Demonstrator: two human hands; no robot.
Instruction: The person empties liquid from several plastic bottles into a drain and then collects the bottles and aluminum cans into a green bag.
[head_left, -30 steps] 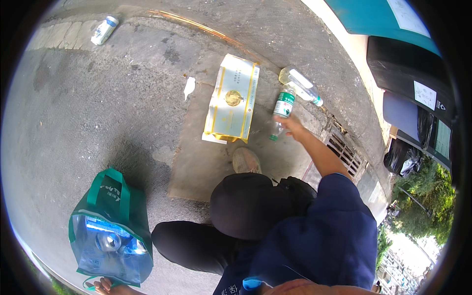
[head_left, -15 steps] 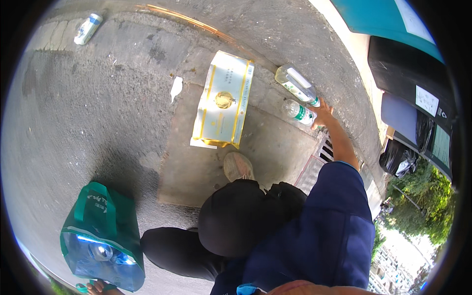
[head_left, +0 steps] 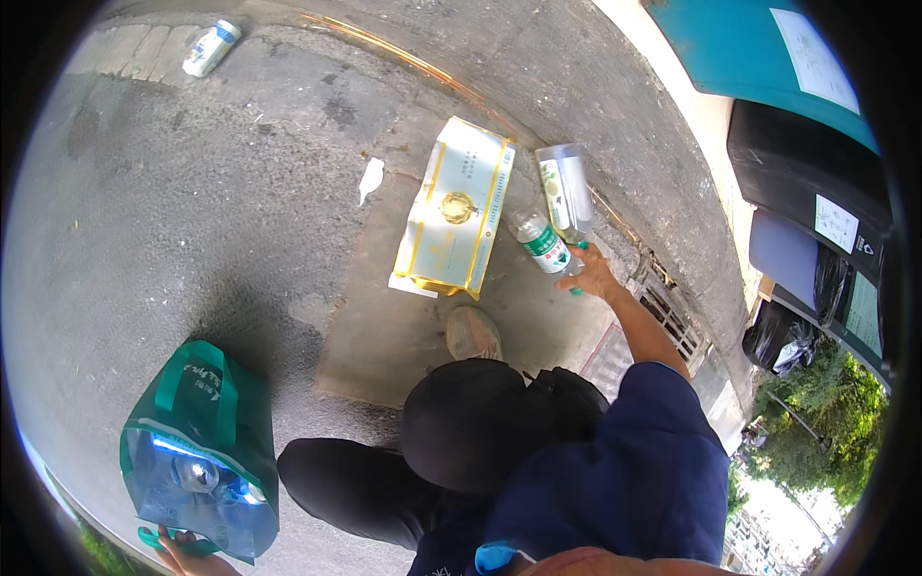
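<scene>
My right hand grips two plastic bottles near their green caps. One is a clear bottle with a green and white label; the other, larger bottle with a pale label is a little blurred. At the lower left, my left hand is closed round a strap of a green shopping bag. The bag lies with its mouth towards me, and a clear bottle shows inside it. A flattened white and gold carton lies on the ground left of the bottles.
A white and blue can lies at the far left. A scrap of white paper is beside the carton. Bins line the right side, near a drain grate. My shoe stands just below the carton.
My right hand has come left and nearer, bringing both bottles off their former spot and turning them. The left hand still has the bag strap; the whole view has shifted slightly.
</scene>
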